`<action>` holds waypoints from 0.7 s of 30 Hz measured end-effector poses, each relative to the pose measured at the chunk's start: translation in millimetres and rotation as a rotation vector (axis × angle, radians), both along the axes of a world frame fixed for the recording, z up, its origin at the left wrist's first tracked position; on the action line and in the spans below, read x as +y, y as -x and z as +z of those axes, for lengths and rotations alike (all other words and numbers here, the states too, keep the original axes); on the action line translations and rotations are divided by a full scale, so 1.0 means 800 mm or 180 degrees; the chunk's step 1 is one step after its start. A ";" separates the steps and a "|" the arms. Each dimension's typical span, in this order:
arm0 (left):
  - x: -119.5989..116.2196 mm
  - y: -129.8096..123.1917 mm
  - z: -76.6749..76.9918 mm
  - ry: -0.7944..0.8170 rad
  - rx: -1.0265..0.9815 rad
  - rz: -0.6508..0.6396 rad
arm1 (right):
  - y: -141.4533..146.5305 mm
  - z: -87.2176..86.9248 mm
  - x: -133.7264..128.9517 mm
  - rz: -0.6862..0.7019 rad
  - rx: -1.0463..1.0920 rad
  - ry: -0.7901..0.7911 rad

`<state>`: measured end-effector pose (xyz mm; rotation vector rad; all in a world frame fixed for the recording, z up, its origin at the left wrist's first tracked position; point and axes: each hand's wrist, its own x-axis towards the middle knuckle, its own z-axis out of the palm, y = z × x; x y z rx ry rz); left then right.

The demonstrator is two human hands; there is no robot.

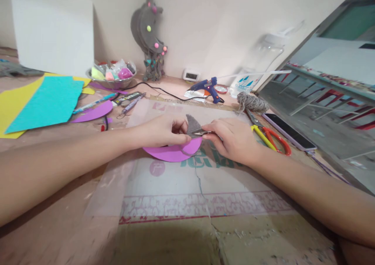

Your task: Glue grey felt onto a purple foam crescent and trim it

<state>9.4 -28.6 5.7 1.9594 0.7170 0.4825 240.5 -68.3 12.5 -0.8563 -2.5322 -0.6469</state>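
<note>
A curved purple craft sheet piece (170,154) lies low over the covered work surface, its upper tip (192,123) covered in grey yarn. My left hand (165,130) pinches this piece from the left, fingers curled. From the right, my right hand (231,138) grips a small pointed metal tool (200,132), its tip against the grey-covered part; whether it is tweezers or snips is unclear. A loose grey yarn strand (199,181) trails from the piece toward the front edge. Part of the purple piece is hidden by my left fingers.
Behind my hands sits a blue glue gun (208,87) with its black cord. At right are a grey yarn bundle (253,102), orange-handled scissors (277,140) and a phone (288,130). Turquoise sheets (48,103) and a metal bowl (113,81) stand left. A yarn-covered moon (149,34) leans on the wall.
</note>
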 end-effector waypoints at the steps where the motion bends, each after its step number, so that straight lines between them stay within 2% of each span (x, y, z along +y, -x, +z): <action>1: 0.000 0.000 0.000 0.0028 0.0009 -0.0007 | 0.000 0.000 0.000 0.0006 0.0013 0.0008; 4: 0.001 0.001 -0.001 0.0065 0.0027 0.0000 | 0.000 -0.002 -0.001 0.0004 0.0170 0.0194; 6: 0.002 0.001 0.000 0.0049 -0.0030 0.0005 | 0.000 -0.003 -0.003 -0.0055 0.0486 0.0496; 11: 0.000 -0.002 0.006 -0.0006 -0.0241 0.0153 | -0.005 -0.005 0.010 -0.0589 0.1636 0.1113; 13: 0.000 -0.003 0.007 -0.0101 -0.0228 0.0300 | -0.010 -0.005 0.023 -0.0710 0.1655 0.1193; 16: 0.000 -0.003 0.005 -0.0190 -0.0270 0.0373 | -0.013 -0.002 0.042 -0.0656 0.1347 0.1451; 21: 0.002 0.000 0.002 0.0271 -0.0508 0.0607 | -0.007 0.020 0.068 -0.0429 0.1320 0.2004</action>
